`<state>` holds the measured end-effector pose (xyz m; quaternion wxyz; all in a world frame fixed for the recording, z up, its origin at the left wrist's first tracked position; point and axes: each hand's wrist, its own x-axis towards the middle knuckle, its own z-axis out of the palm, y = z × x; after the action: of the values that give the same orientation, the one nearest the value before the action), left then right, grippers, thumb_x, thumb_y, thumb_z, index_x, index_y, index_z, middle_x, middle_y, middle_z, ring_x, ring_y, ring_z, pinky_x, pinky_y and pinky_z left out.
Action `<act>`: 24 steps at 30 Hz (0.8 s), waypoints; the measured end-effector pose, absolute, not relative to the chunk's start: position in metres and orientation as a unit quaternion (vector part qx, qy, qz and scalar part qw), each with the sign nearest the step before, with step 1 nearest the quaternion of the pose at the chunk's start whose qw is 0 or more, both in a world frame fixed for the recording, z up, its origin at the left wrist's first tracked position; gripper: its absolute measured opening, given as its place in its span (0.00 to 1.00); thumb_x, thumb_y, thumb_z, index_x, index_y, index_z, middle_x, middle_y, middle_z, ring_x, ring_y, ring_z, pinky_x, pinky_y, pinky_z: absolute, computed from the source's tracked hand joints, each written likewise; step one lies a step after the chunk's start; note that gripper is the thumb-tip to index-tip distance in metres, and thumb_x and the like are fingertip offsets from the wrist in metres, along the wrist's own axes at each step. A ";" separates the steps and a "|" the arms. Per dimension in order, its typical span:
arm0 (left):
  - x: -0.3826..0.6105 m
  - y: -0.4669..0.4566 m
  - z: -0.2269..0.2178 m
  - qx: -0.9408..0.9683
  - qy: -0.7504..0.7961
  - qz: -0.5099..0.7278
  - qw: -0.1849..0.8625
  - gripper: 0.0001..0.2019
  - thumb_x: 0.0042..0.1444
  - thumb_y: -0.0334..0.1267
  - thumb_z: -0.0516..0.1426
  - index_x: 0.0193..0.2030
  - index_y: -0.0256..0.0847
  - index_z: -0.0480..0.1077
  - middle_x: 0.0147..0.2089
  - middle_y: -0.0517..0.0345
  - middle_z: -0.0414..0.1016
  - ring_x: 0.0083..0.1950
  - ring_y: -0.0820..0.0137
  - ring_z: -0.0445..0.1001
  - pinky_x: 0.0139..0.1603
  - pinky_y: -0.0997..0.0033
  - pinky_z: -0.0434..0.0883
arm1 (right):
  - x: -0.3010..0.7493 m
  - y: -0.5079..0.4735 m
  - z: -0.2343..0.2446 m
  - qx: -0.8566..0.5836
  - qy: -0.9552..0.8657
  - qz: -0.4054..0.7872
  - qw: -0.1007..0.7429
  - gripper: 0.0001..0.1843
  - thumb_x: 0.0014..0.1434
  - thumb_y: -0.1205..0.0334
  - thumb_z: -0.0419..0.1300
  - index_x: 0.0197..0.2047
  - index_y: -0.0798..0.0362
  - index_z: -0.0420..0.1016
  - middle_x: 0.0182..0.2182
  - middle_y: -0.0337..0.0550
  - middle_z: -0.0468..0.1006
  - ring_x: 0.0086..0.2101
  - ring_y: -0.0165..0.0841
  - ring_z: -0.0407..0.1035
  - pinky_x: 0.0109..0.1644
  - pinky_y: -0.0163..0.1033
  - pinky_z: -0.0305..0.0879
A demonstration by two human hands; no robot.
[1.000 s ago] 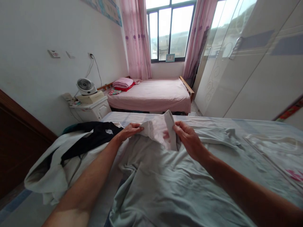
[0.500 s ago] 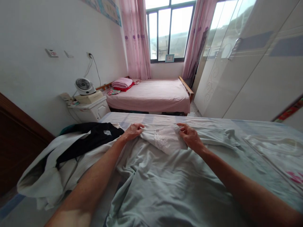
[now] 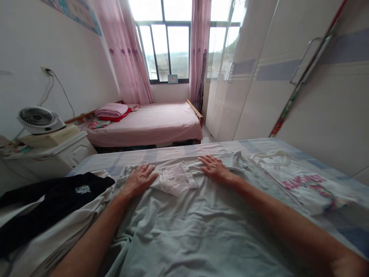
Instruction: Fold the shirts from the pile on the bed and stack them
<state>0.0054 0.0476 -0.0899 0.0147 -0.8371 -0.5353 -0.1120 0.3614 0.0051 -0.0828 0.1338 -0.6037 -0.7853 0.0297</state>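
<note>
A pale grey-green garment [image 3: 187, 227] lies spread on the bed in front of me. Its white lace-trimmed collar [image 3: 174, 180] lies flat between my hands. My left hand [image 3: 140, 178] rests palm down on the cloth just left of the collar, fingers spread. My right hand [image 3: 213, 169] lies flat on the cloth just right of it, fingers stretched out. Neither hand holds anything.
A black garment [image 3: 49, 200] lies on a pale heap at my left. A white T-shirt with a pink print [image 3: 302, 182] lies at my right. Beyond are a pink bed [image 3: 150, 125], a nightstand with a fan [image 3: 39, 120], and a wardrobe [image 3: 288, 77].
My hands let go of the collar they were pinching and now press flat on the garment. The collar has been laid down. My view has shifted to the right.
</note>
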 end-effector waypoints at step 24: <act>0.198 0.001 -0.062 -0.953 -0.282 -0.067 -0.091 0.27 0.63 0.52 0.45 0.62 0.39 0.60 0.68 0.46 0.55 0.70 0.56 0.48 0.66 0.50 0.52 | 0.475 0.025 -0.056 -0.841 -0.524 0.014 0.133 0.20 0.56 0.52 0.51 0.40 0.53 0.79 0.42 0.52 0.79 0.42 0.38 0.72 0.37 0.36 0.60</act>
<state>0.1980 0.0010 -0.0623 -0.0913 -0.9527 -0.2820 -0.0674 0.4745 0.0255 -0.0556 0.1335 -0.8408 -0.5244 0.0137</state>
